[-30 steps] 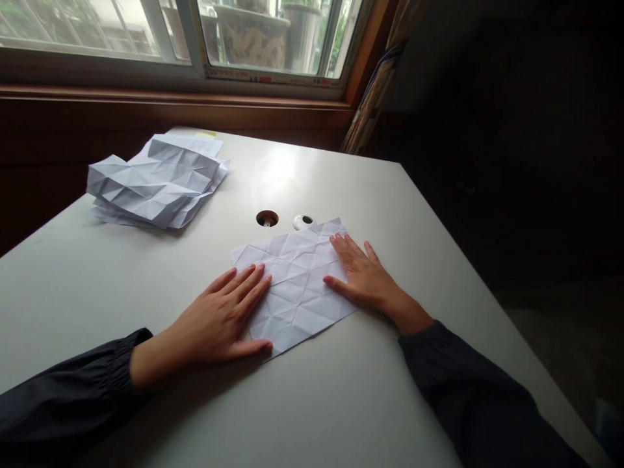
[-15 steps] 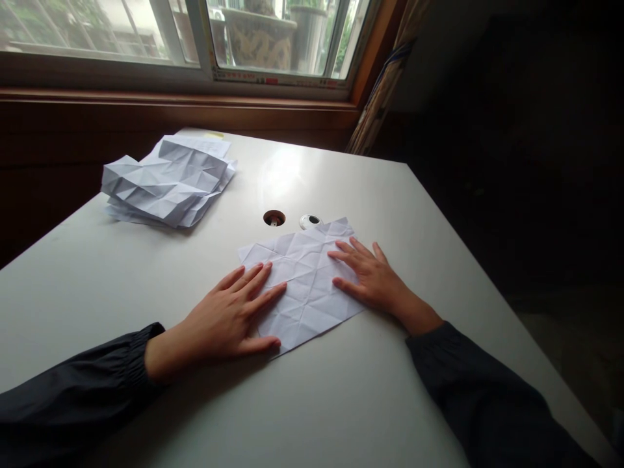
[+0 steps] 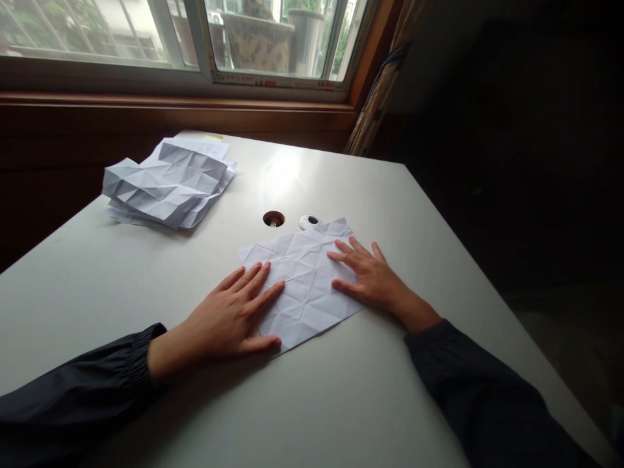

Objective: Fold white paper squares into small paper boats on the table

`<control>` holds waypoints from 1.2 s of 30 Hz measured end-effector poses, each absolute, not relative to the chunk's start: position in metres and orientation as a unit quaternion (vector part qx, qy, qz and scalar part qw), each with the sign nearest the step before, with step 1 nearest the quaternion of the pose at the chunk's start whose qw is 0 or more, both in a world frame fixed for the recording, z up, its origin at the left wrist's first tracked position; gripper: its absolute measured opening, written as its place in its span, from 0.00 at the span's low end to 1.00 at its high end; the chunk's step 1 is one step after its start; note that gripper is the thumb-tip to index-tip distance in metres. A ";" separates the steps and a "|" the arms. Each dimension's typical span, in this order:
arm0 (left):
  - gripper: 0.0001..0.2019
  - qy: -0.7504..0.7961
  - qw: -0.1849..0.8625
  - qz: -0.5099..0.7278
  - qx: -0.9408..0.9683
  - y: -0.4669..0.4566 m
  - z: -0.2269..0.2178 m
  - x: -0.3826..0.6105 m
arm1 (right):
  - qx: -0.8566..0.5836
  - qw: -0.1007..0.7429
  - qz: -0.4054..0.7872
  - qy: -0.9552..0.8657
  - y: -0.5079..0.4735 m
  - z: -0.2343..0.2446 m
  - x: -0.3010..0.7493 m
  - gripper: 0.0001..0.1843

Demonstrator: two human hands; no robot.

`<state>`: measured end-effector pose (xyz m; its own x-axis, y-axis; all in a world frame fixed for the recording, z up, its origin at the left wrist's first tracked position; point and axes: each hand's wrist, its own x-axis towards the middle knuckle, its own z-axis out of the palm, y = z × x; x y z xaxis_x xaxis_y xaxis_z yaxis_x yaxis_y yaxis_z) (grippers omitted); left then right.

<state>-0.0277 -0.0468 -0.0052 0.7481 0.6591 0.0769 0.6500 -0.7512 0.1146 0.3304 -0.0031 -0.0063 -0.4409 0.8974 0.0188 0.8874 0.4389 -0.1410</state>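
A: Item one, left hand [image 3: 224,318]?
B: Open, fingers [image 3: 253,276] spread and lying flat on the sheet, thumb [image 3: 263,342] stretched toward its lower edge. No pinch.

A: Item two, right hand [image 3: 373,281]?
B: Also spread and flat, its fingertips [image 3: 348,250] resting on the right part of the sheet. Nothing gripped here either.

A: And the piece under both?
B: One creased white paper sheet [image 3: 305,292], opened out flat on the counter [image 3: 121,292], lying at an angle between the hands, with a lattice of fold lines across it (diagonals included).

A: Next to it?
B: A round cable hole [image 3: 273,219] and a white ring-shaped grommet cap [image 3: 309,222], the cap just beside the sheet's upper corner.

A: Further out?
B: A crumpled, heavily folded paper pile [image 3: 166,185] toward the far left of the counter, well apart from the hands, with a flatter paper [image 3: 199,148] beneath it and a small yellow slip [image 3: 213,137] past that.

A: Edges of the scene?
B: Dark gathered sleeves [image 3: 73,403] at both wrists, a patterned curtain [image 3: 377,110] at the right, and a window [image 3: 273,45] beyond the counter, with large planters [image 3: 251,45] outside.
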 end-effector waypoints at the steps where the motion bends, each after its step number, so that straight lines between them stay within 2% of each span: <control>1: 0.47 0.350 0.041 0.056 0.934 -0.047 -0.005 -0.028 | -0.527 0.045 0.054 -0.847 -0.003 -0.006 0.330 0.36; 19: 0.48 0.353 0.048 0.045 0.933 -0.049 -0.002 -0.030 | -0.529 0.062 0.029 -0.846 -0.008 -0.008 0.329 0.34; 26: 0.53 0.353 0.034 0.055 0.933 -0.052 -0.015 -0.035 | -0.549 0.033 0.002 -0.835 -0.001 -0.020 0.358 0.34; 32: 0.54 0.350 0.033 0.069 0.934 -0.049 -0.007 -0.039 | -0.575 0.114 -0.043 -0.809 0.002 -0.035 0.375 0.39; 36: 0.43 0.435 0.018 0.122 0.892 -0.027 0.000 -0.049 | -0.563 0.191 -0.049 -0.803 0.000 -0.036 0.374 0.37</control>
